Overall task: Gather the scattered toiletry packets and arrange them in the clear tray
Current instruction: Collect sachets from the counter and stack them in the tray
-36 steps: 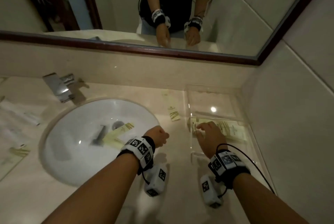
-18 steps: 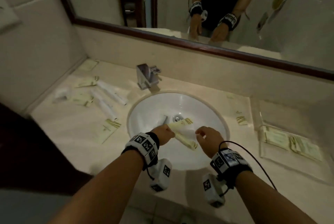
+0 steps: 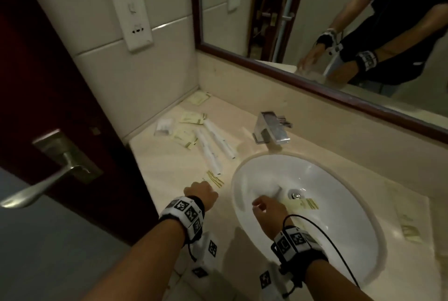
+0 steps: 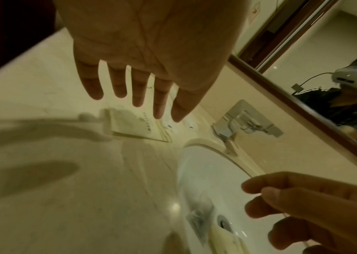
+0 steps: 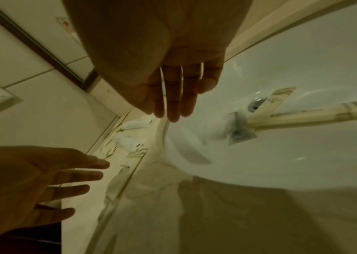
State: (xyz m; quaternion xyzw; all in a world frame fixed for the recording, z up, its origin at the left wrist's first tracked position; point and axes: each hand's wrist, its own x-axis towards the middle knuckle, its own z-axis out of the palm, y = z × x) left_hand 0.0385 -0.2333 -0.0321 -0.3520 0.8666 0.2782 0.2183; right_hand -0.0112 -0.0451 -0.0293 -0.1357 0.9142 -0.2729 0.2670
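Head view: left hand point(image 3: 200, 193) hovers over the counter point(image 3: 169, 169) beside a striped packet point(image 3: 214, 178); right hand point(image 3: 269, 213) hangs over the sink point(image 3: 339, 203), where a long packet point(image 3: 301, 203) lies by the drain.

Left wrist view: left hand point(image 4: 147, 56) has its fingers spread straight, holding nothing above a flat packet point(image 4: 138, 125).

Right wrist view: right hand point(image 5: 168, 68) has its fingers straight and close together, empty.

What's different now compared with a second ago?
The left hand has swung left from the sink edge to above the striped packet on the counter, fingers spread, holding nothing. The right hand left the tray, now out of view, and hangs open over the basin. The long packets by the drain and the counter cluster haven't moved.
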